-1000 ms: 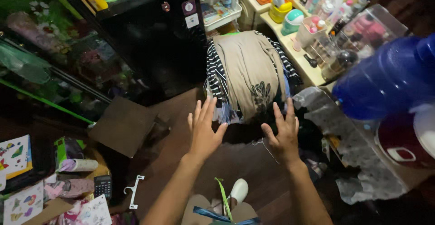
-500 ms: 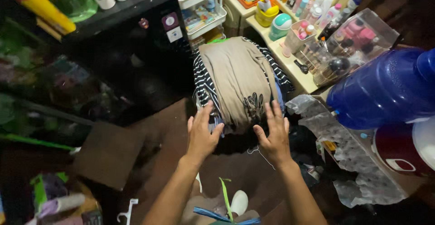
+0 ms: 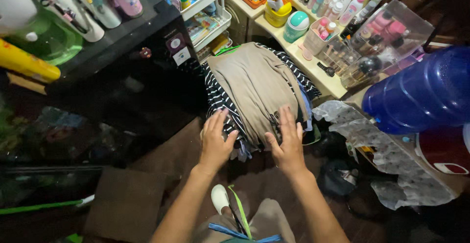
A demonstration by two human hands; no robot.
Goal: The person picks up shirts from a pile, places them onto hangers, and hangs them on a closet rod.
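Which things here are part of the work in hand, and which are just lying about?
In hand: left hand, right hand, beige garment, striped garment.
Lying about: blue water bottle, bottles on shelf, green round container, plastic wrap.

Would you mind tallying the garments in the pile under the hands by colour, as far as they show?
Tan garment on top, under the right hand: 1
Black-and-white striped garment, by the left hand: 1
Blue garment, only an edge showing: 1
Total: 3 visible; more may be hidden beneath.
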